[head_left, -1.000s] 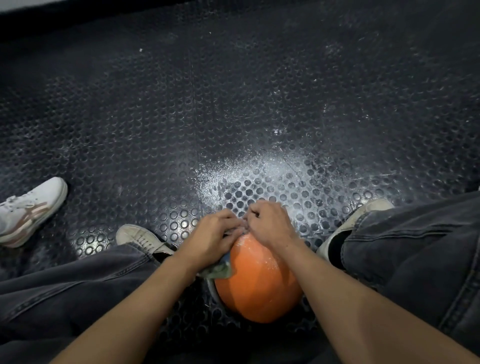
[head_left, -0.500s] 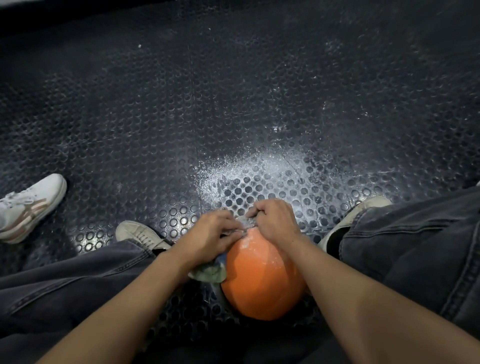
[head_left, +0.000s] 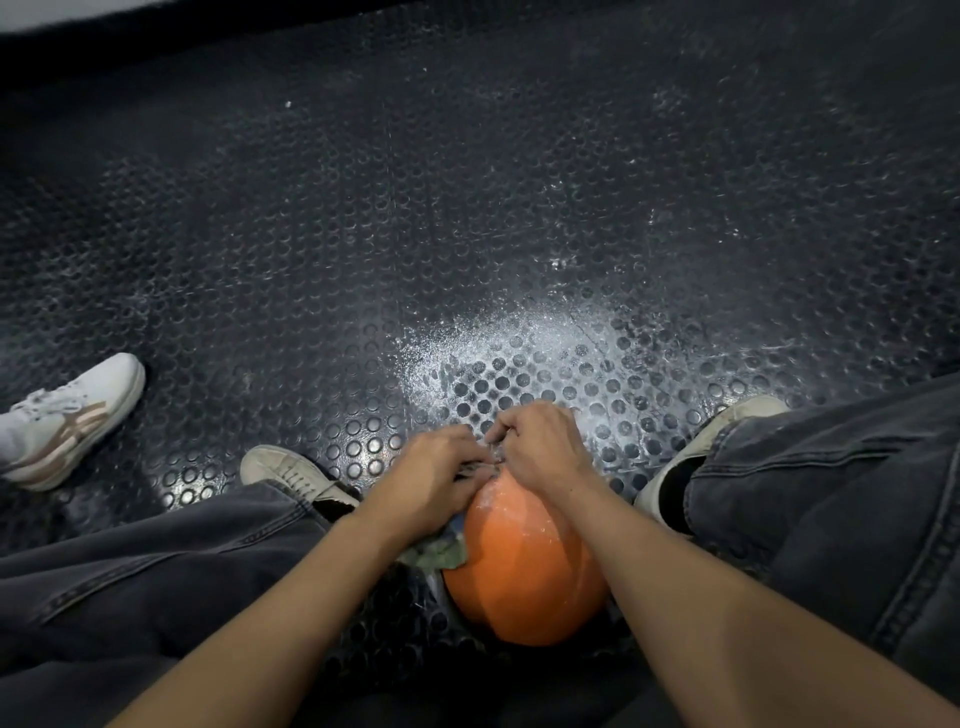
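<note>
Orange and round, the ball stands on the floor at the near middle of the scene, between the person's two feet. Its far top looks shiny and whitish, as if a thin film covers it. This film is gathered into a small crinkled tuft at the far top of the ball. Both hands meet there. The left hand has its fingers curled and pinches the tuft from the left. The right hand is also curled and pinches the same tuft from the right, so the fingertips of both hands nearly touch. Under the left hand, against the left side of the ball, a greenish scrap sticks out; what it is cannot be told.

The floor is dark rubber with round studs. Just beyond the hands, a patch of white dust lies on it. A beige shoe is left of the ball and another one is on the right, both coming out of dark grey jeans. Far to the left stands a white sneaker with brownish stripes.
</note>
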